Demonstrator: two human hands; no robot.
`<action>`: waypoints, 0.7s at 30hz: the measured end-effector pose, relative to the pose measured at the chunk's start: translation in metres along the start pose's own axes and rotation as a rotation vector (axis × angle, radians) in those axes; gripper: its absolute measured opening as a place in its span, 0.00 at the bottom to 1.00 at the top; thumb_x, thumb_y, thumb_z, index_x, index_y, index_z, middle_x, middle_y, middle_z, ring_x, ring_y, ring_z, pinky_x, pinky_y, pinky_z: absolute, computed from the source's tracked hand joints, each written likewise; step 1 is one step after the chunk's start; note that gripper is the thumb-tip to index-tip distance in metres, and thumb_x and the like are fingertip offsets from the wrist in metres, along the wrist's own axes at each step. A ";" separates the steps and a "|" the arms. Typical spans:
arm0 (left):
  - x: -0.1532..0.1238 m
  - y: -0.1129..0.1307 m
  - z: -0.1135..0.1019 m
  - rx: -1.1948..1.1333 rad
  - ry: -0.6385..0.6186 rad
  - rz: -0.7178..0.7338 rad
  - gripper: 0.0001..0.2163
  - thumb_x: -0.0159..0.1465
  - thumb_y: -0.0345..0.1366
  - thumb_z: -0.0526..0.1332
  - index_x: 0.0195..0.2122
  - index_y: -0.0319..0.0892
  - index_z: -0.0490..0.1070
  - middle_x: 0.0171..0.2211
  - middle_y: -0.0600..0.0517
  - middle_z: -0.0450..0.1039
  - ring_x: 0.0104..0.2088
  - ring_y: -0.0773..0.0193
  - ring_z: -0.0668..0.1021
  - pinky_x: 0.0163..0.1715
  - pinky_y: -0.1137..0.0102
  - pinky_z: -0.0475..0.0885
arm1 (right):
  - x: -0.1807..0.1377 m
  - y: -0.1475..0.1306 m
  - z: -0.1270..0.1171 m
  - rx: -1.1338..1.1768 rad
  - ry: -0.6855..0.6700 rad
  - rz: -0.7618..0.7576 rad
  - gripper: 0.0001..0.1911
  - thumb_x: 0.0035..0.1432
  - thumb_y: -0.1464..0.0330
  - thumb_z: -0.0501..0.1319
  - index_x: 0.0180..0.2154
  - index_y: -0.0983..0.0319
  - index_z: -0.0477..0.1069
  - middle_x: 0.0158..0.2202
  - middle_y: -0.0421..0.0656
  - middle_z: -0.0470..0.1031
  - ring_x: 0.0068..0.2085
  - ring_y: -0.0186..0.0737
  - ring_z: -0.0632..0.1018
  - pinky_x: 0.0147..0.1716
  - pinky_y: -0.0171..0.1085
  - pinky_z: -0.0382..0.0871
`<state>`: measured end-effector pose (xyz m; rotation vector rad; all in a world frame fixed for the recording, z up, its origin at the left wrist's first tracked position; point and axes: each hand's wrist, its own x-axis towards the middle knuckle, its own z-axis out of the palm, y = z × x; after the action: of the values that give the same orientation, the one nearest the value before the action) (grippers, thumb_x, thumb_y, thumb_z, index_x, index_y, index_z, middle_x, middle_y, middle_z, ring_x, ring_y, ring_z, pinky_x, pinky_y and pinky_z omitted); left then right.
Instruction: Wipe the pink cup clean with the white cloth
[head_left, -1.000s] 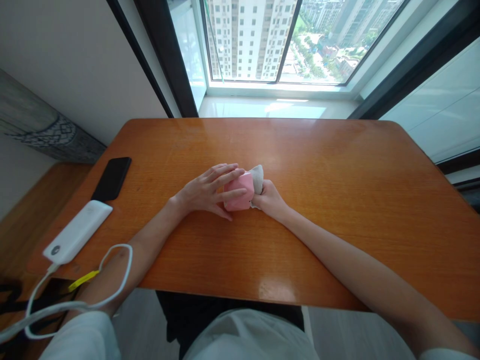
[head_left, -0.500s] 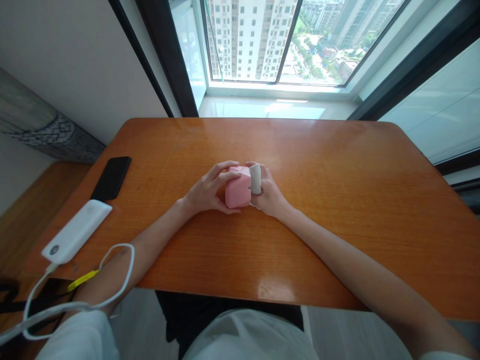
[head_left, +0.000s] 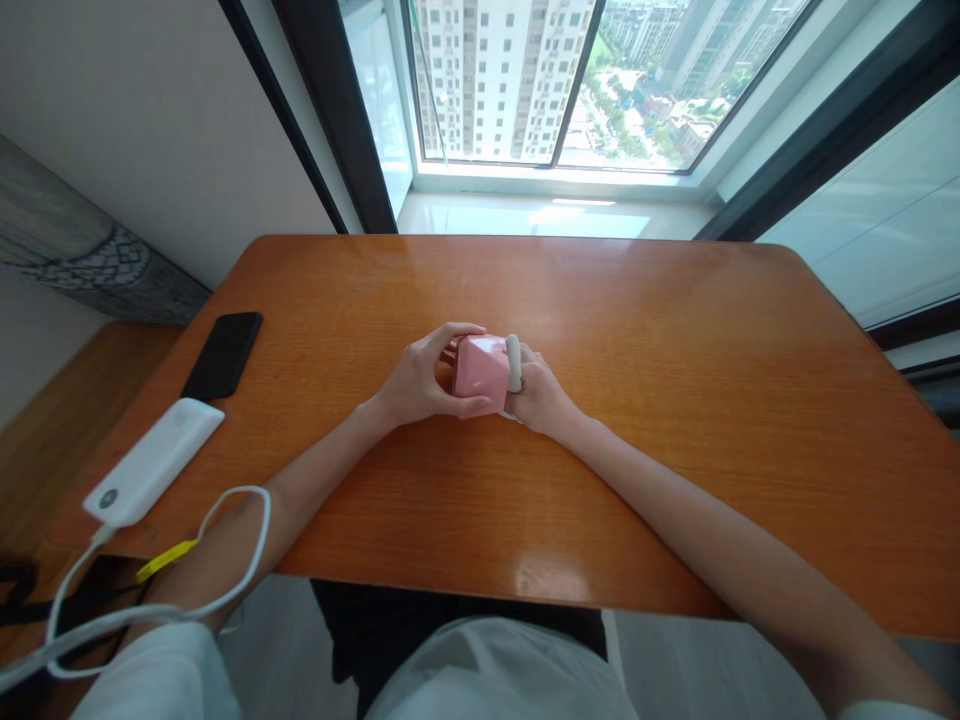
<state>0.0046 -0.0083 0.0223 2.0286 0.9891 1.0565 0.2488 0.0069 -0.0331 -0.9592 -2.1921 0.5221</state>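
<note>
Softness was judged likely in the small pink block with rounded edges (head_left: 480, 372). Its matte faces and blunt corners suggested foam or folded fabric, light, yielding under pressure and not slippery, though the material could not be told for certain. It was found near the middle of the orange-brown wooden bench (head_left: 675, 400), well apart from every edge; whether its underside touched the wood could not be told.

The left hand (head_left: 416, 380) was curled round it, with the fingers (head_left: 450, 332) laid over the far top edge and the thumb set against the near face, closed to the width of the block. The right hand (head_left: 540, 395) was closed against its right side, where a pale grey strip (head_left: 514, 362) was pressed between that hand and the block.

A hold on two opposite flat faces was judged surest, with light pressure so that the shape was not crushed. Tilted on a corner, the block showed a paler upper face and a deeper pink near face.

Toward the left edge of the bench were seen a black smartphone (head_left: 223, 355) and a white power bank (head_left: 154, 462) with a white cable (head_left: 240, 560).
</note>
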 end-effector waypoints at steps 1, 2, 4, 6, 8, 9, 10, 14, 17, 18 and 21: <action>0.000 0.000 0.000 -0.036 0.000 -0.052 0.38 0.56 0.54 0.81 0.62 0.45 0.73 0.54 0.44 0.84 0.47 0.54 0.87 0.47 0.65 0.84 | 0.000 0.000 0.000 -0.007 0.014 0.007 0.07 0.62 0.68 0.72 0.31 0.57 0.79 0.49 0.49 0.82 0.48 0.51 0.79 0.47 0.49 0.77; 0.000 0.000 0.000 -0.065 -0.001 -0.099 0.37 0.57 0.56 0.80 0.62 0.44 0.73 0.51 0.45 0.84 0.44 0.56 0.86 0.43 0.66 0.83 | 0.000 0.000 0.000 -0.011 0.028 0.014 0.08 0.62 0.67 0.72 0.30 0.57 0.78 0.50 0.49 0.82 0.48 0.51 0.79 0.48 0.49 0.77; 0.001 0.001 0.000 -0.083 -0.003 -0.161 0.35 0.60 0.59 0.77 0.60 0.43 0.73 0.47 0.46 0.85 0.41 0.58 0.85 0.38 0.68 0.81 | 0.000 -0.001 -0.001 -0.005 0.040 0.004 0.09 0.63 0.68 0.71 0.29 0.58 0.77 0.50 0.49 0.82 0.49 0.51 0.79 0.49 0.49 0.77; 0.002 0.002 0.000 -0.058 -0.004 -0.178 0.34 0.61 0.60 0.76 0.59 0.43 0.73 0.45 0.46 0.85 0.40 0.58 0.85 0.37 0.69 0.80 | 0.001 -0.002 -0.002 0.012 0.044 -0.028 0.10 0.63 0.69 0.70 0.28 0.58 0.76 0.49 0.49 0.83 0.50 0.51 0.79 0.50 0.49 0.76; 0.002 0.003 0.000 -0.025 -0.004 -0.158 0.33 0.62 0.61 0.74 0.58 0.44 0.73 0.46 0.47 0.85 0.41 0.58 0.85 0.39 0.68 0.80 | 0.001 -0.003 -0.003 0.030 0.047 -0.044 0.11 0.63 0.71 0.69 0.27 0.59 0.75 0.49 0.50 0.83 0.49 0.51 0.79 0.50 0.49 0.75; 0.001 0.004 0.001 -0.015 -0.004 -0.143 0.32 0.63 0.62 0.73 0.58 0.44 0.73 0.46 0.47 0.85 0.41 0.57 0.85 0.40 0.67 0.80 | 0.002 -0.004 -0.003 0.039 0.045 -0.037 0.11 0.62 0.71 0.68 0.27 0.59 0.75 0.47 0.49 0.83 0.48 0.50 0.79 0.48 0.48 0.75; 0.000 0.003 0.002 -0.007 -0.004 -0.128 0.32 0.65 0.64 0.71 0.59 0.44 0.73 0.46 0.47 0.85 0.41 0.57 0.85 0.42 0.65 0.80 | 0.002 -0.004 -0.004 0.049 0.041 -0.024 0.11 0.62 0.71 0.68 0.26 0.59 0.74 0.46 0.48 0.83 0.45 0.48 0.79 0.47 0.46 0.74; -0.002 -0.003 0.004 0.085 0.023 0.024 0.36 0.69 0.71 0.63 0.63 0.44 0.72 0.59 0.39 0.80 0.58 0.46 0.83 0.60 0.52 0.79 | 0.003 -0.007 -0.006 0.086 0.021 0.008 0.14 0.61 0.71 0.67 0.23 0.60 0.71 0.38 0.44 0.79 0.37 0.40 0.76 0.40 0.41 0.69; -0.005 -0.014 -0.002 0.197 0.033 0.218 0.40 0.72 0.72 0.58 0.71 0.44 0.69 0.73 0.34 0.68 0.73 0.38 0.73 0.73 0.44 0.69 | 0.003 -0.006 -0.005 0.087 0.032 0.003 0.13 0.61 0.71 0.66 0.24 0.60 0.72 0.37 0.43 0.78 0.36 0.39 0.75 0.39 0.40 0.68; -0.006 -0.018 -0.006 0.242 0.029 0.287 0.41 0.72 0.72 0.57 0.73 0.45 0.66 0.75 0.33 0.65 0.74 0.37 0.72 0.74 0.42 0.68 | 0.003 -0.006 -0.004 0.086 0.035 0.003 0.12 0.61 0.71 0.66 0.25 0.60 0.73 0.38 0.43 0.78 0.37 0.39 0.76 0.40 0.40 0.68; -0.008 -0.033 -0.017 0.431 -0.035 0.541 0.43 0.68 0.74 0.60 0.77 0.55 0.62 0.78 0.37 0.63 0.75 0.35 0.72 0.73 0.38 0.68 | 0.003 -0.006 -0.003 0.094 0.037 0.021 0.11 0.62 0.70 0.65 0.26 0.59 0.75 0.40 0.44 0.80 0.38 0.40 0.78 0.42 0.41 0.69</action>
<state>-0.0237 0.0055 0.0006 2.7614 0.7021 1.1359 0.2466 0.0053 -0.0266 -0.9349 -2.1077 0.6076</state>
